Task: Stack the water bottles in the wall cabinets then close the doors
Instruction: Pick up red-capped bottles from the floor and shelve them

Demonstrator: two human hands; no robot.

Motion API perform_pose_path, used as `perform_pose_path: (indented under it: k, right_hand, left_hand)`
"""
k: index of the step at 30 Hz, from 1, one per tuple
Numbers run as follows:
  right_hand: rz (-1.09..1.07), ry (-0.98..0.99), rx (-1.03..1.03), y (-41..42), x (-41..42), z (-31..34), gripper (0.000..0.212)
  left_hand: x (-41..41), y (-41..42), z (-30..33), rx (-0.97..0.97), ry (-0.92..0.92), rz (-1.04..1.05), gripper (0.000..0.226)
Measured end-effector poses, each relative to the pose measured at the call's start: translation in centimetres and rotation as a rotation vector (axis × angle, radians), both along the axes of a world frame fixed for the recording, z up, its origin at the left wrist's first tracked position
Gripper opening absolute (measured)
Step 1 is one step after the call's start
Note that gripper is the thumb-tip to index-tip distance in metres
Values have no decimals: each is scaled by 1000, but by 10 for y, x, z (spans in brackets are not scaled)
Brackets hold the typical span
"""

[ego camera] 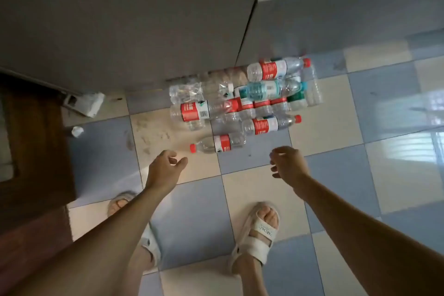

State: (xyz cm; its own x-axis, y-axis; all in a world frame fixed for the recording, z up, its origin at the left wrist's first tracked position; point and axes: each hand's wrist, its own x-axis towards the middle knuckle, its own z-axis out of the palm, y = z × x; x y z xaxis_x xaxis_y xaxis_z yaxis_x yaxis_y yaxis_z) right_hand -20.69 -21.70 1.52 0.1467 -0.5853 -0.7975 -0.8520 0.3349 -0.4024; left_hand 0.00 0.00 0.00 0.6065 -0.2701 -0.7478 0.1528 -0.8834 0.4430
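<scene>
Bottle pile (242,98) half under grey cabinet (120,19); both hands' fingers loosely curled, empty.

Both arms stretched forward, left hand (165,166) and right hand (289,163) empty (fingers loosely curled)

rear bottles (225,74) hidden under cabinet (120,19), blurred

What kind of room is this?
Probably a kitchen or utility room at home: a checkered tile floor, grey cabinet doors, and plastic water bottles piled on the floor beside them.
</scene>
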Motion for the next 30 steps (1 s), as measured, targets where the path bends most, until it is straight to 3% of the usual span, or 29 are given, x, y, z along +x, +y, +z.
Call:
perform_pose_path:
  k: [7,10,13,18,24,27,30]
  right_hand:
    - [-192,-40,-59,-12,2,-135,47]
    - [-248,-38,-53,-23,-5,-171,51]
    - [-362,-58,-81,-42,-12,-195,58]
    - [-583,-81,-125,-94,-14,-217,70]
    - [-690,-117,-133,-128,-12,-235,45]
    - [-713,-100,-195,-135,-10,-239,14]
    - [-717,-67,-221,-137,-14,-231,14]
  left_hand:
    - [-10,-18,-145,-37,39,255,60]
    - [-12,-27,-186,-81,131,372,41]
    - [-21,-30,-210,-139,214,536,38]
    - [-17,-41,-226,-160,145,633,19]
    - [-17,-53,-230,-207,72,621,15]
    - [-23,-50,-228,-232,11,635,13]
    - [-24,-45,-220,-236,-53,644,12]
